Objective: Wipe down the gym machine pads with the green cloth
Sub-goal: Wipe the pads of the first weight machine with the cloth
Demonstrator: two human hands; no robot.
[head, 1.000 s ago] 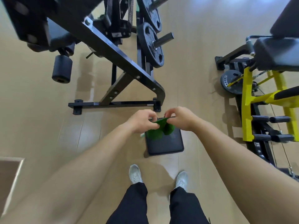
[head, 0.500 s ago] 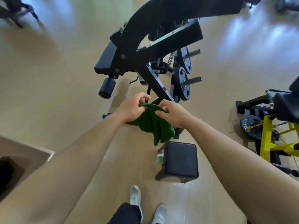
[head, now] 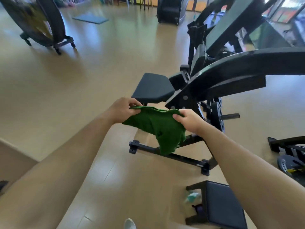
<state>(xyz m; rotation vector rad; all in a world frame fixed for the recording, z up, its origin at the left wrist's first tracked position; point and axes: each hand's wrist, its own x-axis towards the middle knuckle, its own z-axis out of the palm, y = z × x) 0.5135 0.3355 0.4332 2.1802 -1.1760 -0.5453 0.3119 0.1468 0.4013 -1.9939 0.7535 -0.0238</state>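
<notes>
Both hands' fingers [head: 132, 103] pinch the limp, nubby green cloth [head: 158, 128] taut.

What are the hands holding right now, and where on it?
Both hold the green cloth: left hand pinches its upper left edge, right hand its upper right edge.

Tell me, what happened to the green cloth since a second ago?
The green cloth opened from a bunched wad to spread between the left hand and right hand, and moved up from over the small stool toward the black seat pad. Both hands kept gripping it.
</notes>
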